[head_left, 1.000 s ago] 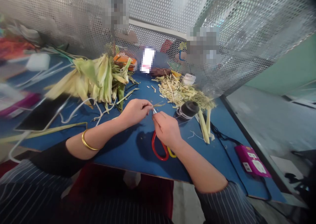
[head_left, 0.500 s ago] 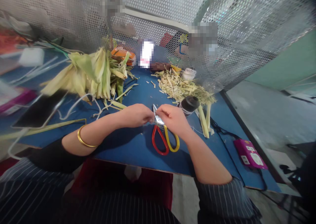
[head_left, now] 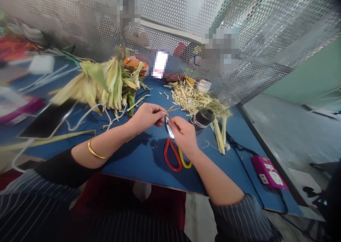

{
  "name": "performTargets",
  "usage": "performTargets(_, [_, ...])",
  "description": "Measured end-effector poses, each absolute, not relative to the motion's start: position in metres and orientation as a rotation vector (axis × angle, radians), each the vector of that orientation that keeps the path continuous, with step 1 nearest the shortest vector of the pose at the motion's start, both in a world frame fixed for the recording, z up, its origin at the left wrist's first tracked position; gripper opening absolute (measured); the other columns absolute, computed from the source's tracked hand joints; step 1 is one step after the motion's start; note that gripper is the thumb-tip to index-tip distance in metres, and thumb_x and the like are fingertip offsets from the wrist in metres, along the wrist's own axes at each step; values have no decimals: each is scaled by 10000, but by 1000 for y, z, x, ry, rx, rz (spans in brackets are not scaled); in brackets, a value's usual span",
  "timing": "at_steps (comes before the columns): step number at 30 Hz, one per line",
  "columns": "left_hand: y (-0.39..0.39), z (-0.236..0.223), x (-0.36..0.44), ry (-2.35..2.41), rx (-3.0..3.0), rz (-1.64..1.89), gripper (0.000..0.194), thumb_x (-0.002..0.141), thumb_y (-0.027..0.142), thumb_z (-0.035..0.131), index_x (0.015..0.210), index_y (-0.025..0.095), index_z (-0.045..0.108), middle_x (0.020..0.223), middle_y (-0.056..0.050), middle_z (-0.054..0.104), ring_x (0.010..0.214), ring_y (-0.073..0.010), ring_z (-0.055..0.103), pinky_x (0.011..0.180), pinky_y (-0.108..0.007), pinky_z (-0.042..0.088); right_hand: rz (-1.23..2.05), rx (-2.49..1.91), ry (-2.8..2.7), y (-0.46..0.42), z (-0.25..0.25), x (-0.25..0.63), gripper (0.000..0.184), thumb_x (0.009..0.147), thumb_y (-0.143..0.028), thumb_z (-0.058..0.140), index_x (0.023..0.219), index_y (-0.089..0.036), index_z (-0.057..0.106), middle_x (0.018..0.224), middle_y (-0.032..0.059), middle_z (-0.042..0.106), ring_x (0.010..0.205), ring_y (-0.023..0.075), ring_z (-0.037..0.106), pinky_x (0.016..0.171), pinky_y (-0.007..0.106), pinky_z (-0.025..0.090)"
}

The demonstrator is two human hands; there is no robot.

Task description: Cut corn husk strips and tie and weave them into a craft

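Observation:
My left hand (head_left: 147, 117) is closed in a pinch, and a thin straw-coloured plant strand (head_left: 172, 109) sticks out at its fingertips. Close beside it, my right hand (head_left: 183, 133) has its fingers pressed together; what they hold is too small to tell. Under the right hand lie scissors with one red and one yellow handle (head_left: 172, 156), their blades partly covered by the fingers. Just beyond that hand stands a dark cone of thread (head_left: 204, 117) with a pale string wound round it.
Pale corn husks (head_left: 103, 80) lie in a bundle at the back left. Cut plant scraps (head_left: 189, 96) are heaped at the back right, with husk strips (head_left: 220, 135) nearby. A dark phone (head_left: 48, 119) with a white cable lies left; a magenta power strip (head_left: 269, 171) sits right.
Both hands have risen slightly off the scissors' middle and their fingertips sit differently. The right hand covers more of the yellow handle, and the strand now shows. The camera view has shifted slightly.

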State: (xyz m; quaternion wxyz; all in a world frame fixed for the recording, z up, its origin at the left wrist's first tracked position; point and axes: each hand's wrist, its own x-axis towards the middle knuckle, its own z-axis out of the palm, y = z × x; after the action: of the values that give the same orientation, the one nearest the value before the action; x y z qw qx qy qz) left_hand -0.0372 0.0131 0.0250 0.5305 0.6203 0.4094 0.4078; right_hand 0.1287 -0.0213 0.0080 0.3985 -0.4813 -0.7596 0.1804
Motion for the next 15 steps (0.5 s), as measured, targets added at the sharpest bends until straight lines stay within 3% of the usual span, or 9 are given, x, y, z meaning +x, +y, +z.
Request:
performTargets(4, [11,18,-33,1016,1479,960,153,798,239,578,774,112,662,615,-23,594,528,-77,547,555,-233,525,-54,-1132,-2252,-25,8,131,243,920,-190,373,757,-173,553,722,39,528,672,147,478,634,278,339])
performTargets(7, [13,8,-30,1052,1509,927,171,792,240,564,751,112,669,597,-23,592,514,-82,557,538,-222,507,-187,-1099,-2381,-22,5,133,245,910,-177,376,730,-171,542,706,43,520,637,153,463,602,289,320])
performTargets(15, [17,15,-32,1080,1123,944,106,731,211,643,755,117,685,657,-51,658,567,-103,599,609,-256,511,233,-1203,-2084,-15,3,133,217,940,-256,400,816,-191,566,769,34,590,733,147,543,680,253,392])
